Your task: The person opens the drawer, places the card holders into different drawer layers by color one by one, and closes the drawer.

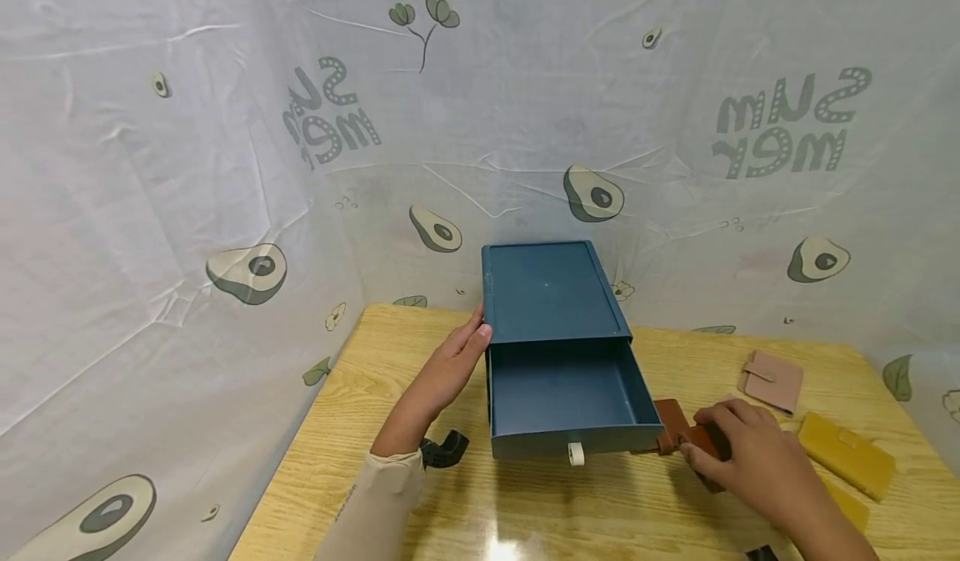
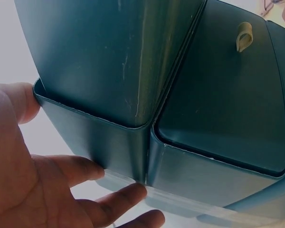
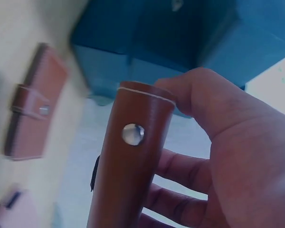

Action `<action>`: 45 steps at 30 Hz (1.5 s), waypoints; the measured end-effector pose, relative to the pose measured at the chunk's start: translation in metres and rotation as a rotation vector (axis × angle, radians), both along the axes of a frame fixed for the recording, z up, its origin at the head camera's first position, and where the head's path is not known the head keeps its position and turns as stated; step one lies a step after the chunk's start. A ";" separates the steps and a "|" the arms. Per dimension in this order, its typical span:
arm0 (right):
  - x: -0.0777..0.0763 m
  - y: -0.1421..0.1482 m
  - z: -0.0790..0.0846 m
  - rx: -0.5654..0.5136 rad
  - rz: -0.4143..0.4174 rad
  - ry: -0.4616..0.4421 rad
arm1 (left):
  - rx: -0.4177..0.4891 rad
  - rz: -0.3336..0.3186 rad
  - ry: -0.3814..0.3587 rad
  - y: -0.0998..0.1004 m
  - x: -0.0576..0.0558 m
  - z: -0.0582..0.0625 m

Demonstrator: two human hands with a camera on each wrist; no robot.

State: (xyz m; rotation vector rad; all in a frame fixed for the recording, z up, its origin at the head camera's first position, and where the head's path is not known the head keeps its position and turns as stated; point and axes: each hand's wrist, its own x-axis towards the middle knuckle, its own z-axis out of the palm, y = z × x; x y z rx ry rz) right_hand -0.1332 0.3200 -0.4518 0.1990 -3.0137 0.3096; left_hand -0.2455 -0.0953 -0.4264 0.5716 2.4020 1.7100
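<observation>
A dark blue drawer box (image 1: 555, 294) stands on the wooden table, its top drawer (image 1: 540, 445) pulled out, with a bare floor inside and a pale loop tab in front. My left hand (image 1: 450, 365) rests against the box's left side, fingers extended along the wall and thumb at the front edge. To the right of the drawer, my right hand (image 1: 757, 453) grips a brown leather wallet (image 3: 128, 166) with a silver snap, thumb near its top end. Another brown wallet (image 1: 671, 415) with a strap lies beside the drawer, partly hidden by its front corner.
A pink wallet (image 1: 772, 380) lies at the right of the table (image 1: 405, 336). Nearer to me is a yellow wallet (image 1: 847, 454), with another yellow piece (image 1: 847, 507) partly behind my right forearm. An avocado-print sheet (image 1: 495, 127) hangs behind and to the left.
</observation>
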 end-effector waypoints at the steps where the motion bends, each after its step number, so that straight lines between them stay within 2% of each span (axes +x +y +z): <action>1: -0.001 -0.001 0.005 0.004 0.004 0.006 | 0.000 0.001 0.001 0.000 0.000 0.000; 12: -0.011 -0.016 0.050 0.013 0.070 0.148 | -0.001 0.005 -0.005 0.000 0.000 0.000; 19: -0.020 -0.028 0.075 0.005 0.057 0.214 | 0.005 0.000 -0.002 0.000 -0.001 0.000; 24: -0.027 -0.041 0.091 -0.016 0.073 0.301 | 0.009 -0.005 0.003 0.000 -0.001 -0.001; 37: -0.032 -0.086 0.116 -0.026 0.145 0.305 | 0.008 0.008 0.003 -0.001 0.000 -0.002; 45: -0.034 -0.109 0.116 -0.028 0.233 0.288 | -0.007 0.019 0.016 -0.002 -0.001 -0.003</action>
